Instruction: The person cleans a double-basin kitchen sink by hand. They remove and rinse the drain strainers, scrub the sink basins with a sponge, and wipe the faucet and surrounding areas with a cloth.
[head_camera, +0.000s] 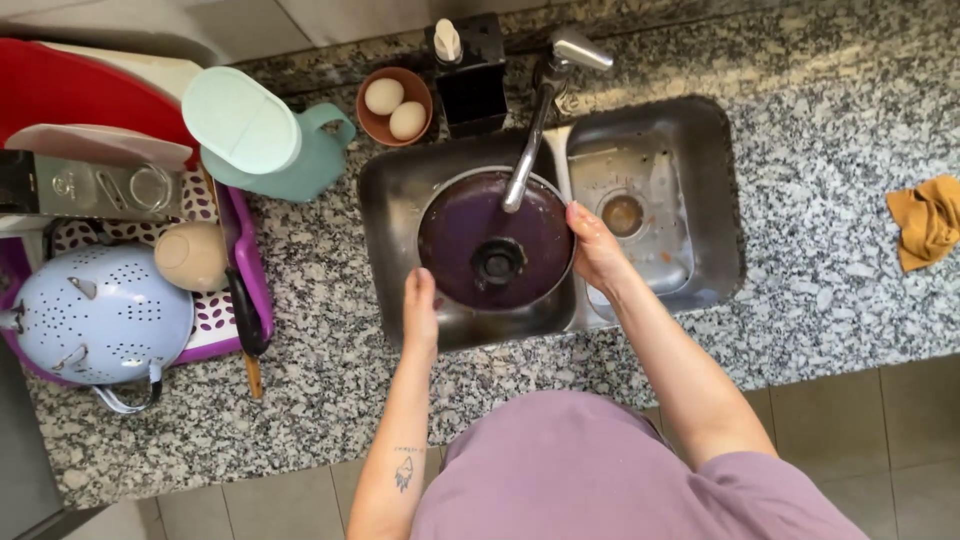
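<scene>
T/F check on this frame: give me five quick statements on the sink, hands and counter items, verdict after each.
1. Both hands are on the round pan in the left basin of the sink. True: the left hand is at its near edge, the right hand at its right edge.
2. The faucet points over the right basin. False: its spout reaches over the pan in the left basin.
3. The brown bowl behind the sink holds two eggs. True.
4. The yellow cloth lies in the right basin. False: it lies on the counter, right of the sink.
5. The pale blue colander sits in the sink. False: it rests on the drying rack at left.
</scene>
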